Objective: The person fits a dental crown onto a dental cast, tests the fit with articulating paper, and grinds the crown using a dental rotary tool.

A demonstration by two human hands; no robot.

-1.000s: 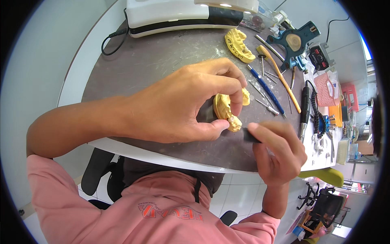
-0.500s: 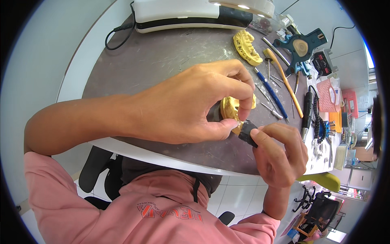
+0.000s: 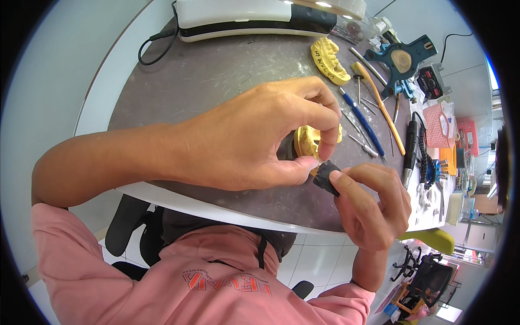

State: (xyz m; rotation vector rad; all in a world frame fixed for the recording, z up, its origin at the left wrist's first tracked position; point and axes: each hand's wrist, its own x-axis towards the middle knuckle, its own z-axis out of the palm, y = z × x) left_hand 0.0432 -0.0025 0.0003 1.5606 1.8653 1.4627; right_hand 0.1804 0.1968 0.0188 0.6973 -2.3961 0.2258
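Two pinches noted: your left hand (image 3: 260,135) clamps the yellow dental model (image 3: 306,143), your right hand (image 3: 377,203) the dark piece (image 3: 326,179); uneven pressure could tilt the model.

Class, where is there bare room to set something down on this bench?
The widest bare patch of grey worktop lies between the white appliance and the left hand. A narrower strip runs between that hand and the white front edge. To the hand's right it is crowded: a blue pen-shaped tool, yellow brush and thin metal tools lie close together.
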